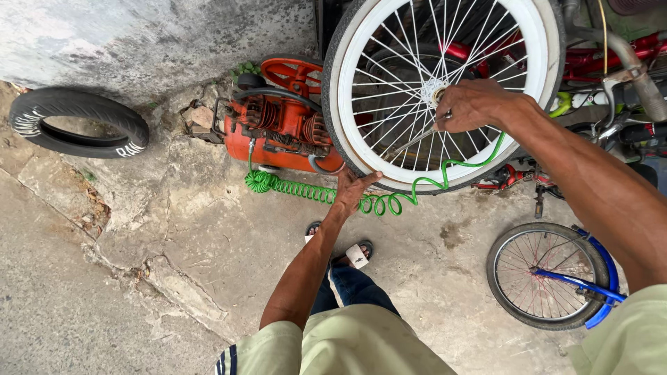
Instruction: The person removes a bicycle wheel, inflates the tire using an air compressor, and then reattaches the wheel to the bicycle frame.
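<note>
Pale green sleeves fill the bottom edge; above them, at centre, the left hand (356,189) grips the lower rim of the white-rimmed bicycle wheel (375,149) in the upper middle, while the right hand (476,104) is clenched on a metal tool (411,143) at its hub, beside an orange air compressor (278,132) and green coiled hose (306,191)

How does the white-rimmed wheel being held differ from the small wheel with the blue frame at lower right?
The white-rimmed wheel is larger, has a white rim, and is steadied by both hands: left hand on its tyre, right hand at the hub. The small wheel has a bare metal rim, sits in a blue frame, and nobody touches it. Both have wire spokes and dark tyres.
</note>
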